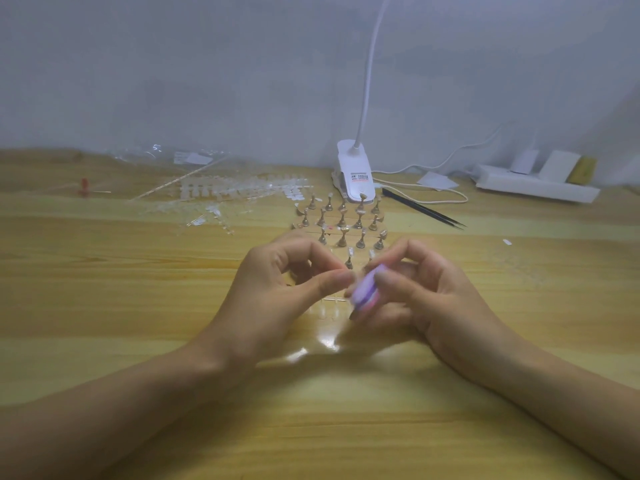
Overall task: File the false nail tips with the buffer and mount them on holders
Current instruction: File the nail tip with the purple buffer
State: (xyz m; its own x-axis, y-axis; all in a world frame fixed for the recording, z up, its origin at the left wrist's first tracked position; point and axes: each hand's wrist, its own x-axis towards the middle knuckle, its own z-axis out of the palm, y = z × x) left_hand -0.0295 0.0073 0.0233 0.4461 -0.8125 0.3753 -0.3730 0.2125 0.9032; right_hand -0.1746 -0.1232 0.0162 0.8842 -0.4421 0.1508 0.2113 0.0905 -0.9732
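Clear plastic, barely visible: the nail tip (350, 279) sits pinched between thumb and forefinger of the left hand (277, 289), low over the counter (104, 306), right against the buffer.
Buffer: lilac block (363, 291), blurred, so I judge it is mid-stroke across the tip's edge.
Right hand grip: right hand (426, 292) with fingers pressed together around the buffer, thumb on top.
Left hand grip: thumb and forefinger pinched on the tip; little of the tip shows past the fingertips.
Risk one: a hard stroke could flick the tiny tip out of the pinch, and clear plastic would be hard to find on this wood.
Risk two: the buffer runs so close to the left thumb that a slip could scuff skin instead of plastic.
Holders: gold stands (343, 220) ranked in rows just beyond the hands, several already capped with tips; a wide elbow or a lunge forward could topple a row.
Spare tips: clear sprues (225, 192) scattered far left, well apart from the work.
Tweezers: black pair (422, 209) lying right of the holders, near the lamp base (355, 174).
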